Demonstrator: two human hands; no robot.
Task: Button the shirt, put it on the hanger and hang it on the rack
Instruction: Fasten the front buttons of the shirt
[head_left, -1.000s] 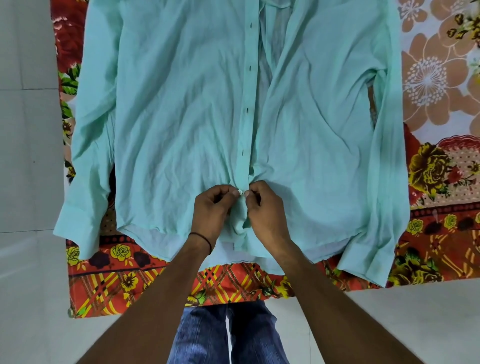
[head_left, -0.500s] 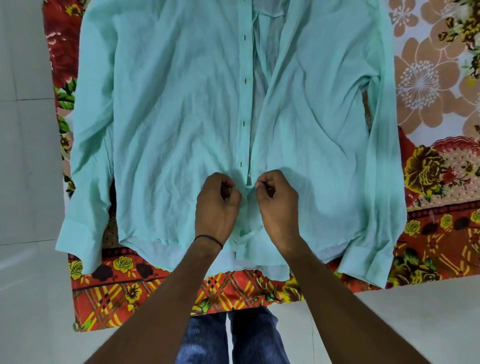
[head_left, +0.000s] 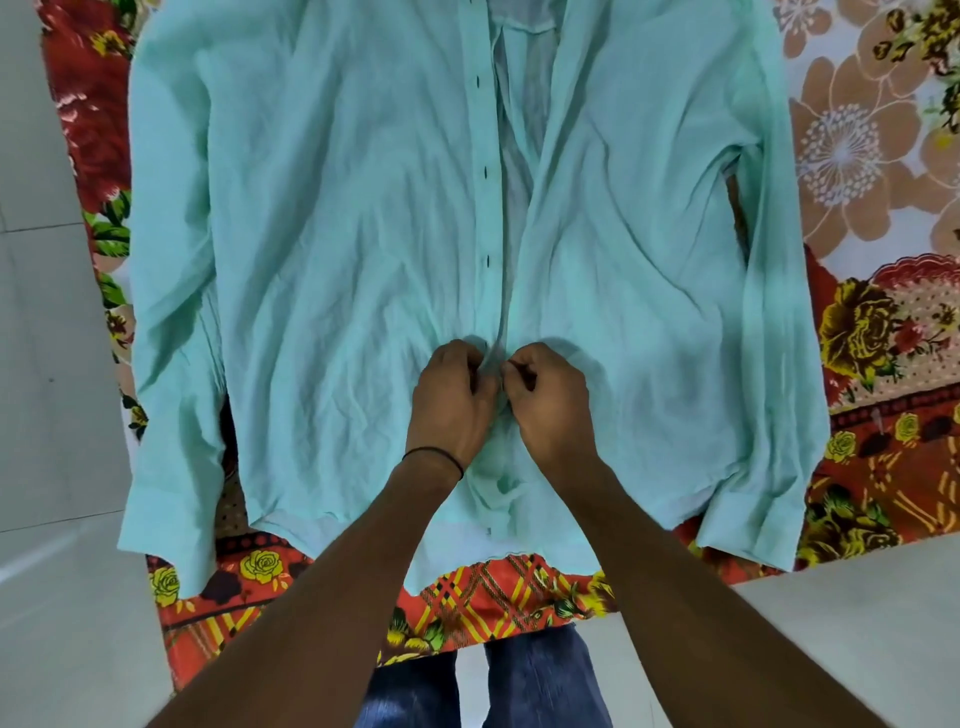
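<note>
Under my arms a floral bedsheet in red, orange, yellow and cream (head_left: 857, 218) covers the surface I work on, its patterned edge hanging just in front of my knees. Straight on that sheet lies a wrinkled, pale mint-green long-sleeved cotton shirt (head_left: 322, 249), spread flat with the front up and the sleeves stretched down both sides. Pale grey floor tiles (head_left: 47, 415) surround the sheet on the left and below.

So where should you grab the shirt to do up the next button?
Pinch the two front edges of the mint green shirt just above the hands, left hand on the buttonhole strip, right hand on the other edge. They gape apart there, unbuttoned.
</note>
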